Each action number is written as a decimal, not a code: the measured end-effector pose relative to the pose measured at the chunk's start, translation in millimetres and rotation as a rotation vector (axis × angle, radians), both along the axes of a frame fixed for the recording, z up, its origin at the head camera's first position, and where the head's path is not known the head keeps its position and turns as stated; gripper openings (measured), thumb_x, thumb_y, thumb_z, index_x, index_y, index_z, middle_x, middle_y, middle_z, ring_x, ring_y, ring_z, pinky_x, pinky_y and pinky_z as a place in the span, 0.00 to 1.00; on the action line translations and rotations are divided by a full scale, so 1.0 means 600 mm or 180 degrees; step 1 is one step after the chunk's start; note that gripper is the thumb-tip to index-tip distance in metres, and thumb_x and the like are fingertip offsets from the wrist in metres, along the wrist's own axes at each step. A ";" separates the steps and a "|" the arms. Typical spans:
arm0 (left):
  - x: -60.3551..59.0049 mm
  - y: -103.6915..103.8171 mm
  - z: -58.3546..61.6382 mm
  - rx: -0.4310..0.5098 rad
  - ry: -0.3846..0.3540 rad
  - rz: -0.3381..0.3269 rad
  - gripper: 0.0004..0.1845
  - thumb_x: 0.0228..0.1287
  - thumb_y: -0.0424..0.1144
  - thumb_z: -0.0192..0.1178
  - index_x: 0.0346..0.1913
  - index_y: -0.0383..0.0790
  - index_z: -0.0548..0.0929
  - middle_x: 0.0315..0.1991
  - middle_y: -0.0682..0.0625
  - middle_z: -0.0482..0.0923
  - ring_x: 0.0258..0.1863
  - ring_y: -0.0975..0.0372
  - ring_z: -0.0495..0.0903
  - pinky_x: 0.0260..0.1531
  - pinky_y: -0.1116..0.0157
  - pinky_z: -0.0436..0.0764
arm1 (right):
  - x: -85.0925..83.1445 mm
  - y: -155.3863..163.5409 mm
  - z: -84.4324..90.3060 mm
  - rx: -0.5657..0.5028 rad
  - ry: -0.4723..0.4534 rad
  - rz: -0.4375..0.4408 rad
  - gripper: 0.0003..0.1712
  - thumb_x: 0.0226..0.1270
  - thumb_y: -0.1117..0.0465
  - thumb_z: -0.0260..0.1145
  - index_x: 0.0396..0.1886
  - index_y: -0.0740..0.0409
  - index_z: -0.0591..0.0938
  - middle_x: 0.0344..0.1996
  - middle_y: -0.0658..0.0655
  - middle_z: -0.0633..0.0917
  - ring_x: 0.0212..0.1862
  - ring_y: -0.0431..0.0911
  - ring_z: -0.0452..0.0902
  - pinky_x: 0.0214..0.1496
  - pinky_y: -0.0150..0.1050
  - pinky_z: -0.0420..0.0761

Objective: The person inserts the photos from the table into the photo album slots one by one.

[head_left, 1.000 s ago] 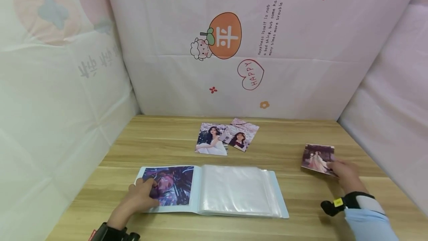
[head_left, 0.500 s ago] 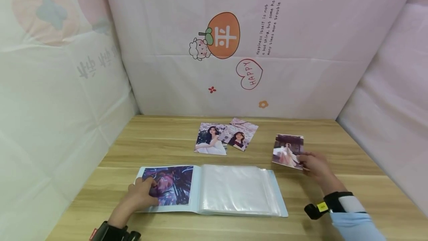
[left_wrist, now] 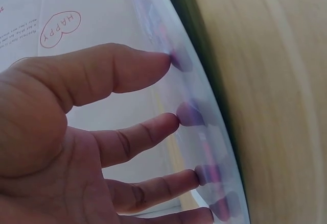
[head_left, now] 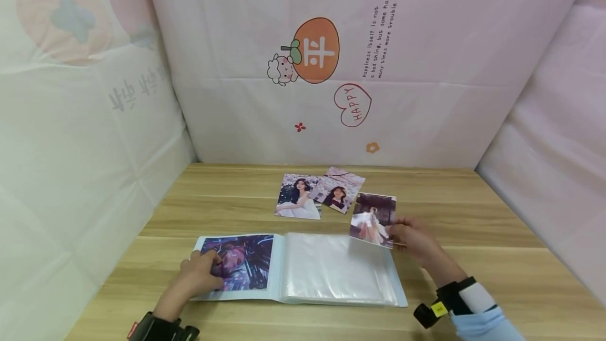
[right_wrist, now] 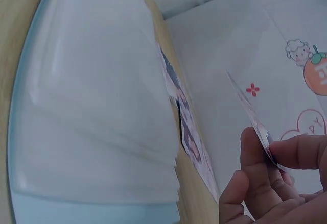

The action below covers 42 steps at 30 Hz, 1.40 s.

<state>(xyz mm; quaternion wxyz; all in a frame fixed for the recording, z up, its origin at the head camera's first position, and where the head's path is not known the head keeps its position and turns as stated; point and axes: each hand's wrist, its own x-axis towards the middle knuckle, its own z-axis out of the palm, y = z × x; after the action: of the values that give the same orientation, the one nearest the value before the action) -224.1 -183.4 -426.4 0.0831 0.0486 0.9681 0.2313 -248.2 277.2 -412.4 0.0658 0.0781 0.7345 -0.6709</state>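
Observation:
A light blue photo album (head_left: 278, 272) lies spread on the table, a purple-and-blue picture (head_left: 251, 262) in its left page and clear sleeves (head_left: 331, 272) on the right. My left hand (head_left: 201, 272) rests its fingertips on the left page; in the left wrist view the thumb and fingers (left_wrist: 138, 137) reach down to the glossy surface, apart from one another. My right hand (head_left: 416, 241) pinches a photo (head_left: 371, 220) of a figure in a pale pink gown, between thumb and fingers, held over the album's upper right corner. The right wrist view shows that photo (right_wrist: 253, 114) nearly edge-on.
Two more photos overlap behind the album: a white-dress portrait (head_left: 298, 199) and a cherry-blossom portrait (head_left: 338, 191). White printed cloth (head_left: 227, 93) walls off the back and both sides of the wooden table (head_left: 227, 188).
My right hand has carried the gown photo leftward from the table's right side to the album's upper right corner. My left hand stays on the left page.

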 end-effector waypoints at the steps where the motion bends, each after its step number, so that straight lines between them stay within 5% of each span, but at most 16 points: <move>1: 0.000 0.000 0.000 -0.0001 -0.0001 0.0001 0.22 0.38 0.37 0.71 0.40 0.35 0.77 0.36 0.41 0.67 0.36 0.43 0.66 0.32 0.47 0.73 | 0.002 -0.007 0.000 -0.0027 -0.0004 0.0063 0.07 0.64 0.67 0.57 0.38 0.65 0.69 0.30 0.54 0.76 0.31 0.44 0.73 0.34 0.38 0.76; 15: 0.006 0.004 0.005 -0.0046 -0.0022 0.0052 0.22 0.39 0.37 0.70 0.41 0.35 0.77 0.36 0.40 0.66 0.37 0.43 0.66 0.32 0.47 0.73 | 0.041 -0.097 -0.013 -0.0271 0.0001 0.0614 0.12 0.57 0.70 0.60 0.40 0.66 0.68 0.25 0.54 0.80 0.25 0.41 0.76 0.27 0.34 0.79; 24: 0.015 0.015 0.014 -0.0050 0.0028 0.0178 0.22 0.42 0.39 0.69 0.42 0.35 0.77 0.35 0.39 0.65 0.36 0.45 0.67 0.28 0.52 0.72 | 0.049 -0.109 -0.015 -0.0282 -0.0027 0.0665 0.14 0.57 0.68 0.59 0.41 0.66 0.67 0.26 0.54 0.78 0.25 0.41 0.74 0.26 0.34 0.78; 27: 0.019 0.021 0.020 -0.0057 0.0170 0.0250 0.23 0.45 0.38 0.67 0.45 0.33 0.76 0.38 0.36 0.65 0.38 0.43 0.65 0.28 0.52 0.71 | 0.051 -0.109 -0.014 -0.0273 -0.0031 0.0664 0.15 0.57 0.68 0.59 0.42 0.67 0.66 0.25 0.54 0.78 0.24 0.41 0.74 0.26 0.34 0.78; 31: 0.022 0.036 0.028 -0.0037 0.0756 0.0326 0.24 0.47 0.39 0.67 0.48 0.32 0.77 0.43 0.32 0.65 0.42 0.41 0.61 0.33 0.50 0.67 | 0.054 -0.109 -0.011 -0.0279 -0.0027 0.0670 0.16 0.57 0.69 0.59 0.43 0.68 0.66 0.25 0.54 0.78 0.24 0.40 0.74 0.25 0.33 0.78; 36: 0.024 0.066 0.043 0.0427 0.1423 0.0225 0.22 0.46 0.36 0.67 0.47 0.34 0.79 0.44 0.35 0.69 0.43 0.44 0.62 0.38 0.51 0.65 | 0.059 -0.114 -0.009 -0.0330 0.0020 0.0730 0.16 0.57 0.69 0.59 0.44 0.67 0.66 0.26 0.54 0.78 0.25 0.41 0.74 0.26 0.33 0.78; 38: 0.027 0.080 0.052 0.0691 0.1468 0.0096 0.20 0.46 0.34 0.68 0.46 0.35 0.80 0.41 0.39 0.72 0.42 0.47 0.66 0.40 0.52 0.67 | 0.061 -0.118 -0.007 -0.0357 0.0040 0.0772 0.15 0.57 0.69 0.59 0.43 0.67 0.66 0.26 0.55 0.78 0.25 0.41 0.74 0.26 0.34 0.78; 42: 0.035 0.110 0.069 0.1188 0.1179 -0.0153 0.19 0.48 0.34 0.68 0.46 0.36 0.79 0.40 0.44 0.75 0.36 0.54 0.73 0.35 0.57 0.74 | 0.064 -0.129 -0.003 -0.0394 0.0062 0.0867 0.15 0.58 0.68 0.59 0.43 0.67 0.66 0.27 0.55 0.78 0.25 0.41 0.73 0.26 0.34 0.78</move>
<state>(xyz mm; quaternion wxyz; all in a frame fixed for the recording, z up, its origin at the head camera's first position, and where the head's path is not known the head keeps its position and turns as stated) -203.2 -117.2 -385.2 -0.1006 0.1276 0.9059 0.3910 -209.6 200.0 -414.5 0.1538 -0.0331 0.6961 -0.7005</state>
